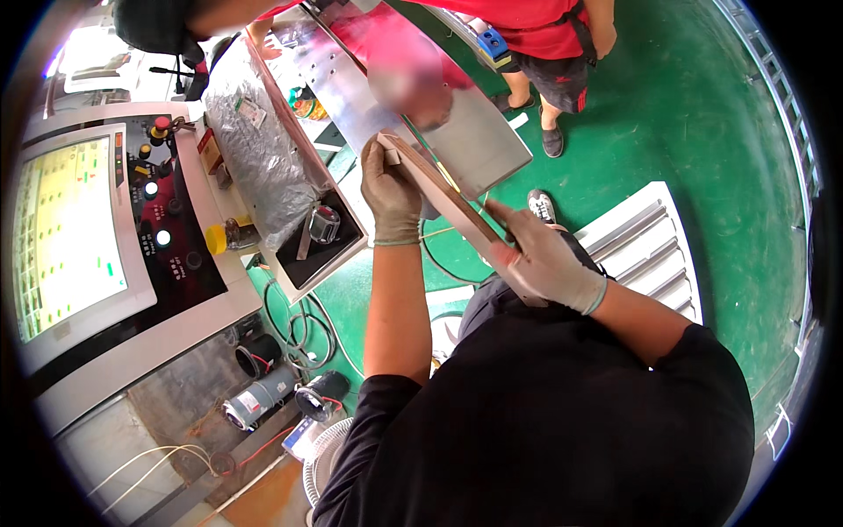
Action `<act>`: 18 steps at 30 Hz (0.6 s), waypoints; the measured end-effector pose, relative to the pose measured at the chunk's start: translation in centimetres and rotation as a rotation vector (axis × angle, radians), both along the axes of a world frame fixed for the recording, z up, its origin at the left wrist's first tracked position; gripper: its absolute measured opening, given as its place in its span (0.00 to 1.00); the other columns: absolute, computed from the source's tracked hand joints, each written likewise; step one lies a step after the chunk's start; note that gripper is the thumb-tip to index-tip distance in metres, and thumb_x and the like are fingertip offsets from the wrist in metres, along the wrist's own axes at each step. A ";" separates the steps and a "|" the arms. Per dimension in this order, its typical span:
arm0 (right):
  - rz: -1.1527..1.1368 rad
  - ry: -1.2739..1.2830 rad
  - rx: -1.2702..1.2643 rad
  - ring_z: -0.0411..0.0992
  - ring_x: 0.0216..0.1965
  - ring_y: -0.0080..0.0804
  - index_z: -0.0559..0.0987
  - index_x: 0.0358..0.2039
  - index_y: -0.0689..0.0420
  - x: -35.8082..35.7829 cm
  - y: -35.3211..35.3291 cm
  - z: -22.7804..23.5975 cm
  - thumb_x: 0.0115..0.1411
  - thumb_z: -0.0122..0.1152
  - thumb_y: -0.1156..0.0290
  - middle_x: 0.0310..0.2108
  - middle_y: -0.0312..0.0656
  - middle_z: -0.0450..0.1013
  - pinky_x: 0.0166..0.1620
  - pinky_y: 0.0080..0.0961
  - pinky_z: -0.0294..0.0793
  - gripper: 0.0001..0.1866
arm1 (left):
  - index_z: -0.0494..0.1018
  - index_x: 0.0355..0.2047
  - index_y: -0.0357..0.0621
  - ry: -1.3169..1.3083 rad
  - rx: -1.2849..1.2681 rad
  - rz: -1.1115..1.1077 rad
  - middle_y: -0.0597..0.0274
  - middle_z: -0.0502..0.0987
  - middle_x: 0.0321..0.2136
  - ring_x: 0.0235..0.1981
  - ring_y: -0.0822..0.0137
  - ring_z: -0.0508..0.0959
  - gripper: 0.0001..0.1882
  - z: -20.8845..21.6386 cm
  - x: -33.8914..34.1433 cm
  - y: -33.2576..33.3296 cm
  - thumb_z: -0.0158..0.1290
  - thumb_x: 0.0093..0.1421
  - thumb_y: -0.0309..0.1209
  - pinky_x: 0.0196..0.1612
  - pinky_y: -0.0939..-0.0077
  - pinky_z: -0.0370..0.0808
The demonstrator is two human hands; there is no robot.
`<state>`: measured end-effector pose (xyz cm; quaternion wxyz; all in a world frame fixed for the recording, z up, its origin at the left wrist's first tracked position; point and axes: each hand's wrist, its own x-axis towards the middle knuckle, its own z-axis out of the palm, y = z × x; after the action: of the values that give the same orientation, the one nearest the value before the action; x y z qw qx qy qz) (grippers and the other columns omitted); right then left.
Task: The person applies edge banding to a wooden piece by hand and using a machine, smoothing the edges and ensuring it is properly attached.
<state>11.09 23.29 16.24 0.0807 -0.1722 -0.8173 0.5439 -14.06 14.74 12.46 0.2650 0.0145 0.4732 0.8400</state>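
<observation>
Left of the gloved left hand (391,195) the way is blocked by a black tray (329,246), a foil-wrapped bundle (255,145) and the control panel (167,202). Far ahead, a grey metal plate (474,140) and a person in red shorts (562,75) close the path. To the right, beyond the right hand (544,259), the green floor (702,114) lies open past the white ribbed panels (650,250).
</observation>
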 end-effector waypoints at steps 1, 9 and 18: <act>-0.035 0.020 0.034 0.72 0.48 0.60 0.62 0.69 0.59 -0.1 0.7 -0.1 0.68 0.57 0.63 0.48 0.59 0.71 0.51 0.45 0.74 0.32 | 0.72 0.52 0.43 0.033 -0.028 -0.013 0.58 0.77 0.42 0.45 0.59 0.79 0.18 -0.6 -0.2 0.4 0.38 0.75 0.40 0.51 0.60 0.79; -0.113 0.189 0.049 0.73 0.47 0.62 0.66 0.67 0.58 -7.5 3.9 -1.2 0.69 0.55 0.61 0.48 0.59 0.73 0.50 0.47 0.73 0.29 | 0.71 0.45 0.41 0.201 -0.397 0.104 0.59 0.75 0.37 0.40 0.66 0.76 0.25 -0.9 1.3 2.6 0.32 0.78 0.48 0.46 0.70 0.77; 0.058 -0.058 -0.008 0.74 0.43 0.58 0.67 0.69 0.51 -8.1 4.1 1.1 0.67 0.58 0.62 0.44 0.58 0.73 0.48 0.44 0.75 0.30 | 0.70 0.37 0.39 0.224 -0.433 0.180 0.63 0.72 0.32 0.35 0.70 0.71 0.27 -1.0 1.9 2.8 0.34 0.78 0.49 0.43 0.72 0.71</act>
<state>2.95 27.41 17.34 0.0405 -0.1643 -0.8218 0.5440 -12.17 17.53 11.49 0.1318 0.0081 0.6678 0.7325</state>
